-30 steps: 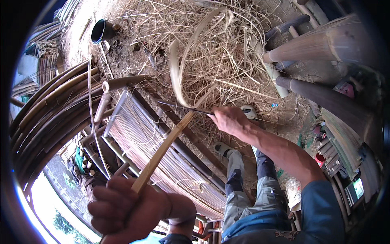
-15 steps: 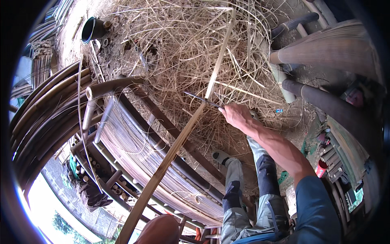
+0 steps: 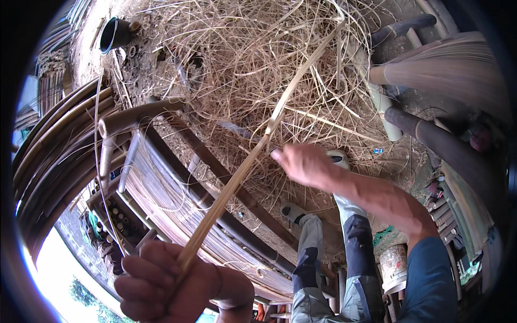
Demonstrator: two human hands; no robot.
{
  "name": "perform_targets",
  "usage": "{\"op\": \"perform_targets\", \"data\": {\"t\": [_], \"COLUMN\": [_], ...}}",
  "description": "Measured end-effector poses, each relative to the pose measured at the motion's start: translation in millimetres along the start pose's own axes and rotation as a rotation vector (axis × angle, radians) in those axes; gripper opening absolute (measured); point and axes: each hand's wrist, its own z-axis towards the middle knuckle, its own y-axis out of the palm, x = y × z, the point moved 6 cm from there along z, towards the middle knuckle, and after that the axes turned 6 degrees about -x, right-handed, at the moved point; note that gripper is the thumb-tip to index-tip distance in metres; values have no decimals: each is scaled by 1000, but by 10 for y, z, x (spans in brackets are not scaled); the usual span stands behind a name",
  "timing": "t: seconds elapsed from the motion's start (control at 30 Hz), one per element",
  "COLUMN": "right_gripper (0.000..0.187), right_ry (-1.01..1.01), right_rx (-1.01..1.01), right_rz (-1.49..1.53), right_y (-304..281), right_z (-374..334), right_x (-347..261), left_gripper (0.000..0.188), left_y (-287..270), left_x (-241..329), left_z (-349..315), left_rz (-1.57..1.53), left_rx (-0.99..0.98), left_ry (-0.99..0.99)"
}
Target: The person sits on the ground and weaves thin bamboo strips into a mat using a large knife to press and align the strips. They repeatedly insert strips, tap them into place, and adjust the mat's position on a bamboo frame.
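My left hand (image 3: pixel 156 282) is closed round the near part of a long, pale bamboo strip (image 3: pixel 226 195), low in the view. The strip slants up and away to the right, over the floor shavings, and bends sharply at its far tip. Right of the strip's middle, my right hand (image 3: pixel 309 166) is closed round a knife, its handle mostly hidden in the fingers. A blurred grey streak, seemingly the knife's blade (image 3: pixel 235 129), shows left of the strip. Whether the blade touches the strip I cannot tell.
Thin shavings (image 3: pixel 237 70) cover the floor ahead. A bamboo rack (image 3: pixel 202 202) bearing fine strips stands at my left, beside dark bent poles (image 3: pixel 59 161). A black bucket (image 3: pixel 116 35) lies far left. On the right are a strip bundle (image 3: pixel 441 72) and a white bucket (image 3: pixel 394 266).
My left hand has come into view gripping the strip's near part. My right hand has shifted slightly down, and the knife blade, plain before, is now blurred. The strip's far end leans further right.
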Motion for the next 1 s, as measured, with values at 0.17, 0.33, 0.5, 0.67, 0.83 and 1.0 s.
{"op": "perform_targets", "data": {"t": [0.17, 0.33, 0.5, 0.67, 0.83, 1.0], "right_gripper": [36, 33, 30, 34, 38, 41], "right_ry": [-519, 44, -326, 179, 391, 459], "right_rx": [462, 224, 354, 166, 80, 5], "right_rz": [62, -295, 22, -410, -347, -133], "right_y": [134, 340, 270, 700, 945, 859], "right_z": [-18, 365, 348, 860, 864, 779], "right_x": [-307, 616, 300, 2039, 2872, 2738], "left_gripper": [46, 42, 38, 34, 31, 28], "left_y": [-116, -84, -120, -149, -213, -254], "left_x": [62, 0, -51, -171, -259, -305], "left_z": [-172, -256, -336, -435, -545, -619], "left_rz": [97, 118, 142, 139, 163, 194], "left_rx": [-60, -90, -63, -33, -18, 12], "left_ry": [-24, -69, -77, -94, -118, -134]}}
